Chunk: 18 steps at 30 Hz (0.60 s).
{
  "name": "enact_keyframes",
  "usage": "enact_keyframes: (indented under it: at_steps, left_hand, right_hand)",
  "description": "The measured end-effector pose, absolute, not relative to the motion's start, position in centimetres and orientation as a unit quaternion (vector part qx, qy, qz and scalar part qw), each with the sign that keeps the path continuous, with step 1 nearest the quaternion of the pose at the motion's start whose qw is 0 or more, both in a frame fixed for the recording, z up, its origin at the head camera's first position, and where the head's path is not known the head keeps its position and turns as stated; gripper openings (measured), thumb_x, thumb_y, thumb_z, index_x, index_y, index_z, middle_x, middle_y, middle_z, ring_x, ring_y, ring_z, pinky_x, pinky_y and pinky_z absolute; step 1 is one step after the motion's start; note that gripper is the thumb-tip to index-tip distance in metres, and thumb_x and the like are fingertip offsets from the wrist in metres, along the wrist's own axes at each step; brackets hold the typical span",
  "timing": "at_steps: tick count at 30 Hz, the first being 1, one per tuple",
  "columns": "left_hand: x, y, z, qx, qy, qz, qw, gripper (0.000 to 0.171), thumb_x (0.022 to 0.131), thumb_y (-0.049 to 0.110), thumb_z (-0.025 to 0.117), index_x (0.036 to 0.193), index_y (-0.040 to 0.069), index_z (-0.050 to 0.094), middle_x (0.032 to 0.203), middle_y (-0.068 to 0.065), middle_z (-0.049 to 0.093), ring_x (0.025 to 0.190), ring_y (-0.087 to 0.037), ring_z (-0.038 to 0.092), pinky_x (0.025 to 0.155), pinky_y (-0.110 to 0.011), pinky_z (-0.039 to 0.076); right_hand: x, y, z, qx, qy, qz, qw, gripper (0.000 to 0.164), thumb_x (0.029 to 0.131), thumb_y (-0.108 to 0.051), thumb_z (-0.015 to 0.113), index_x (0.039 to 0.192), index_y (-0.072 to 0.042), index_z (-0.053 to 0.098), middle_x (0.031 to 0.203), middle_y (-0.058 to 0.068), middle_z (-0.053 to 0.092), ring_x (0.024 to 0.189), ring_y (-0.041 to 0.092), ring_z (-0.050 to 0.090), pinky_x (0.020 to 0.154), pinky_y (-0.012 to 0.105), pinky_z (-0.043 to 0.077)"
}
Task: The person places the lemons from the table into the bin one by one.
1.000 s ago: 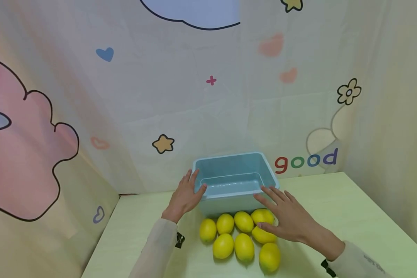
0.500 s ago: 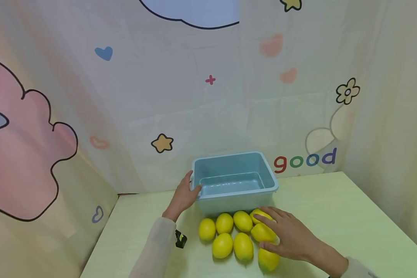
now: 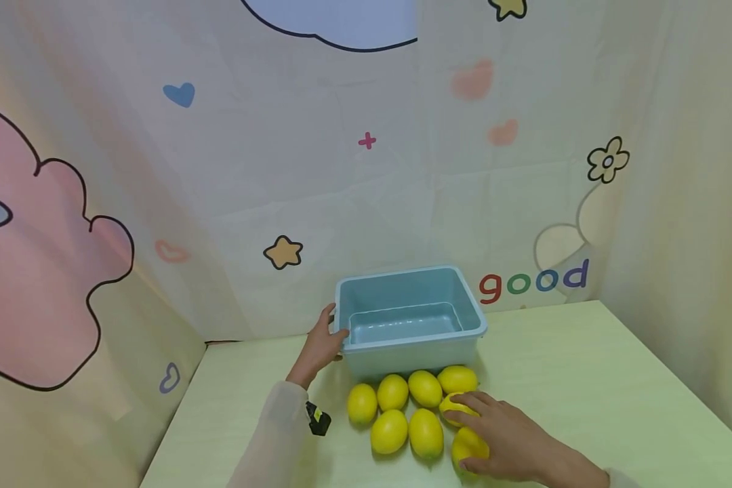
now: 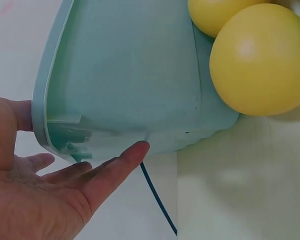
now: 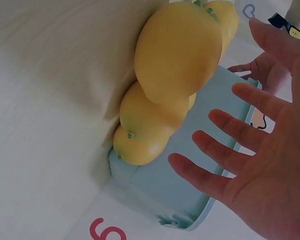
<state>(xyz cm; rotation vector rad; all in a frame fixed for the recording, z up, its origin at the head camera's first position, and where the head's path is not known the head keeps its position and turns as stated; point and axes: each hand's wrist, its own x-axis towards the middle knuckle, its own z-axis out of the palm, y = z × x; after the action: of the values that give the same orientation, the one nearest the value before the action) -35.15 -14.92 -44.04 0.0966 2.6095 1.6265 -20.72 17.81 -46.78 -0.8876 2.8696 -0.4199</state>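
Note:
A light-blue plastic bin with nothing in it stands at the back of the table. My left hand holds its left end, thumb over the rim; in the left wrist view the fingers reach along the outside below the rim. Several yellow lemons lie in two rough rows before the bin. Over the right-hand ones hovers my right hand, partly covering the nearest lemon. Its fingers are spread and hold nothing in the right wrist view, where that lemon looms large beside the palm.
The pale green-yellow tabletop stretches to both sides of the bin. Right behind it hangs a printed curtain, which also closes off the left and right. A black clip hangs at my left wrist.
My right hand has come down and back from the bin's front right corner to over the nearest right lemon. The left hand has closed onto the bin's left rim; the lemons lie as before.

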Motion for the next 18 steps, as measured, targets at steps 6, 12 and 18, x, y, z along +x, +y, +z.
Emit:
enact_keyframes:
  at_steps: [6, 12, 18]
  left_hand:
    - [-35.6, -15.2, -44.6, 0.029, 0.815, 0.577, 0.049, 0.067, 0.098, 0.02, 0.051, 0.156, 0.019, 0.019, 0.158, -0.02, 0.029, 0.124, -0.047, 0.054, 0.08, -0.055, 0.058]
    - [-35.8, -15.3, -44.5, 0.022, 0.801, 0.596, 0.058, 0.068, 0.097, 0.021, 0.049, 0.157, 0.017, 0.018, 0.159, -0.021, 0.029, 0.128, -0.045, 0.052, 0.079, -0.055, 0.058]
    - [-35.8, -15.2, -44.4, 0.014, 0.795, 0.604, 0.06, 0.067, 0.096, 0.021, 0.047, 0.157, 0.016, 0.019, 0.158, -0.021, 0.03, 0.129, -0.045, 0.051, 0.077, -0.055, 0.059]
  right_hand:
    - [-20.3, 17.7, -47.2, -0.298, 0.94, -0.141, 0.089, 0.06, 0.081, -0.055, 0.072, 0.136, -0.037, 0.056, 0.144, 0.002, 0.052, 0.129, 0.033, 0.049, 0.097, 0.06, 0.047]
    - [-20.2, 17.7, -47.7, -0.317, 0.938, -0.121, 0.077, 0.057, 0.081, -0.051, 0.074, 0.133, -0.035, 0.059, 0.14, 0.002, 0.054, 0.125, 0.031, 0.051, 0.094, 0.056, 0.051]
    - [-20.1, 17.5, -48.1, -0.304, 0.936, -0.139, 0.111, 0.054, 0.08, -0.051, 0.074, 0.13, -0.037, 0.061, 0.139, 0.002, 0.055, 0.122, 0.031, 0.052, 0.092, 0.058, 0.051]
